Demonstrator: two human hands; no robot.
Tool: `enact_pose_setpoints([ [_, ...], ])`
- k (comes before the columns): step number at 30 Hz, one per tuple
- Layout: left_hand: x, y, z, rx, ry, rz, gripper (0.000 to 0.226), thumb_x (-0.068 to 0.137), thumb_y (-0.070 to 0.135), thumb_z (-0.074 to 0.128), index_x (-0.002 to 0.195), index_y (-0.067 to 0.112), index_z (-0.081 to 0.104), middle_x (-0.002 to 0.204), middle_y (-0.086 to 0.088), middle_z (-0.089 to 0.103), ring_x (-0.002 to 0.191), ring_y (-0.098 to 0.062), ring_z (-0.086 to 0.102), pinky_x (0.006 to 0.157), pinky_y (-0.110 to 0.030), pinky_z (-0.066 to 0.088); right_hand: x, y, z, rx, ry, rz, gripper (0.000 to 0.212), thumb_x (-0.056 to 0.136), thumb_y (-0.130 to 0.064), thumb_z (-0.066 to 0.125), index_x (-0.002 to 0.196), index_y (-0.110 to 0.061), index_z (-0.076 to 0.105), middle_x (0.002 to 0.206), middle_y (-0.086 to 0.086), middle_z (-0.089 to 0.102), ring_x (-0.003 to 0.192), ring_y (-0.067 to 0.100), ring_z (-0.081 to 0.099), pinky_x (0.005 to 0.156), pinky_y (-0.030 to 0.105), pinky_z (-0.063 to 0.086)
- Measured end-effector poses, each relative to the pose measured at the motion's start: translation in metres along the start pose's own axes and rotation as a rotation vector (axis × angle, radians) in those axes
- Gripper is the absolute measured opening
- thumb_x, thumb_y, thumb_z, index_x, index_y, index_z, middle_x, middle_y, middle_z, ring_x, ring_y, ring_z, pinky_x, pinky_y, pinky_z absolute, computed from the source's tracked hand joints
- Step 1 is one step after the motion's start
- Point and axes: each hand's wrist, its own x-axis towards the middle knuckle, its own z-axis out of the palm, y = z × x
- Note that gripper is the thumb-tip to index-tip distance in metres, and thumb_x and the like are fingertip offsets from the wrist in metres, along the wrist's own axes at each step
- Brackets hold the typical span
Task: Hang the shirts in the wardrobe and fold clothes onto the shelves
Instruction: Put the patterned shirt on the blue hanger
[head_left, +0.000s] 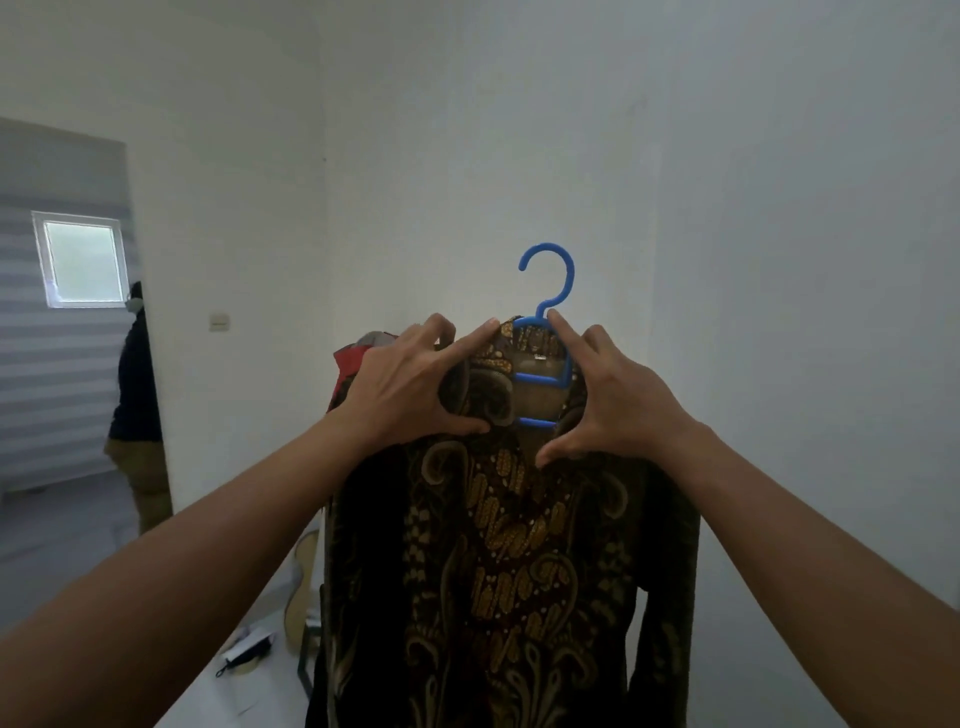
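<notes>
At frame centre, the left hand (410, 384) and right hand (605, 400) each pinch the collar of a dark batik shirt (498, 561) on a blue hanger (545, 291); its neck label is unreadable.

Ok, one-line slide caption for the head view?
Both hands, left and right, hold a dark brown-and-gold patterned shirt by its collar on a blue plastic hanger before a white wall.
</notes>
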Motion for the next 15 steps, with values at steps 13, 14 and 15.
enact_pose_setpoints([
  [13, -0.033, -0.003, -0.061, -0.147, 0.072, 0.109, 0.109, 0.066, 0.089, 0.051, 0.155, 0.041, 0.011, 0.104, -0.001, 0.046, 0.072, -0.014, 0.046, 0.050, -0.029, 0.041, -0.043, -0.103, -0.084, -0.231, 0.018, 0.100, 0.141, 0.045, -0.095, 0.063, 0.157, -0.035, 0.004, 0.120, -0.003, 0.042, 0.095, 0.012, 0.052, 0.075, 0.037, 0.059],
  [14, -0.039, -0.005, -0.069, -0.164, 0.082, 0.123, 0.109, 0.066, 0.088, 0.053, 0.155, 0.041, 0.011, 0.104, -0.001, 0.046, 0.072, -0.015, 0.047, 0.050, -0.029, 0.041, -0.049, -0.117, -0.091, -0.261, 0.013, 0.117, 0.143, 0.043, -0.095, 0.065, 0.157, -0.035, 0.003, 0.122, -0.002, 0.042, 0.098, 0.012, 0.052, 0.077, 0.037, 0.059],
  [15, -0.045, -0.007, -0.076, -0.177, 0.092, 0.141, 0.109, 0.066, 0.088, 0.054, 0.155, 0.041, 0.011, 0.104, -0.001, 0.046, 0.072, -0.014, 0.047, 0.051, -0.029, 0.041, -0.055, -0.131, -0.097, -0.286, 0.012, 0.140, 0.145, 0.041, -0.094, 0.066, 0.157, -0.034, 0.003, 0.123, -0.001, 0.043, 0.100, 0.013, 0.052, 0.079, 0.037, 0.059],
])
